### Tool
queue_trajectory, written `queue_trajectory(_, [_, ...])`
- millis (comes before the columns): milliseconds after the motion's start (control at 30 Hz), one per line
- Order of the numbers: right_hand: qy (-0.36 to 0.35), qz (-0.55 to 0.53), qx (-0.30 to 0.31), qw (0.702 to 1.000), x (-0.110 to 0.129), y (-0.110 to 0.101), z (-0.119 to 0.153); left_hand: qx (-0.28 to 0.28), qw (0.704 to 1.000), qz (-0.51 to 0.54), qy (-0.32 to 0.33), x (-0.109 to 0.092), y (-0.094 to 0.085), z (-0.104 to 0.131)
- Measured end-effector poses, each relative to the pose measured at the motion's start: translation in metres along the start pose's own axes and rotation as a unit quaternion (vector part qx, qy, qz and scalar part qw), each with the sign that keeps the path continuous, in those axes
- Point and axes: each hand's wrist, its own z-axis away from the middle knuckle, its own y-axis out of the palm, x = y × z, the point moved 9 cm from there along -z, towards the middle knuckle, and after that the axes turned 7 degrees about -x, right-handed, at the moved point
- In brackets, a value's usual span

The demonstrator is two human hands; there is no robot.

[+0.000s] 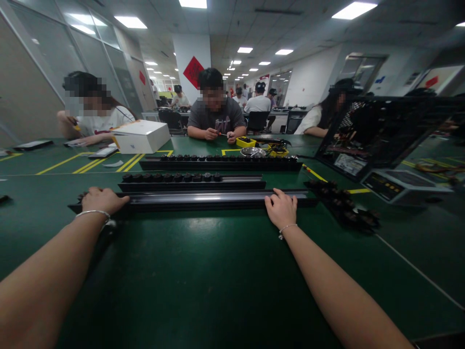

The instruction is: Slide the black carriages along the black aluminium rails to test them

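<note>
A long black rail with a shiny inner strip [203, 197] lies across the green table in front of me. My left hand [102, 199] is closed on its left end, the thumb pointing right along the strip. Near the right end, my right hand [281, 208] grips the same rail, fingers over its far edge. Just behind lies a shorter black rail [192, 185] with several round black parts [187, 177] in its left portion. Farther back, another black rail [218, 166] carries a row of small dark parts. A dark strip of knobby parts [343, 206] lies right of my right hand.
An open black metal case [348, 167] and a grey box-shaped unit [407, 186] stand at the right. A white box [141, 137] is back left. Yellow trays [246, 142] and a round metal dish [253, 152] lie before a person opposite. Others sit at both sides.
</note>
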Motion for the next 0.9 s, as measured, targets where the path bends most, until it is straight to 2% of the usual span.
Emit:
queue_trajectory(233, [0.0, -0.002, 0.0, 1.0, 0.0, -0.001, 0.0, 0.023, 0.998, 0.049, -0.022, 0.001, 0.003, 0.002])
queue_trajectory(433, [-0.005, 0.001, -0.029, 1.0, -0.001, -0.001, 0.0, 0.02, 0.998, 0.048, -0.034, 0.005, 0.009, -0.005])
queue_trajectory(600, [-0.007, 0.003, -0.033, 0.999, -0.001, 0.0, 0.0, 0.004, 0.999, 0.036, -0.017, 0.005, 0.011, -0.011])
queue_trajectory(767, [-0.001, 0.004, -0.02, 1.0, 0.0, -0.001, 0.0, -0.036, 0.999, 0.016, 0.019, 0.0, 0.005, -0.01])
queue_trajectory(900, [0.002, 0.004, -0.013, 1.0, 0.0, -0.001, 0.0, -0.047, 0.998, 0.035, 0.037, -0.005, 0.005, -0.008])
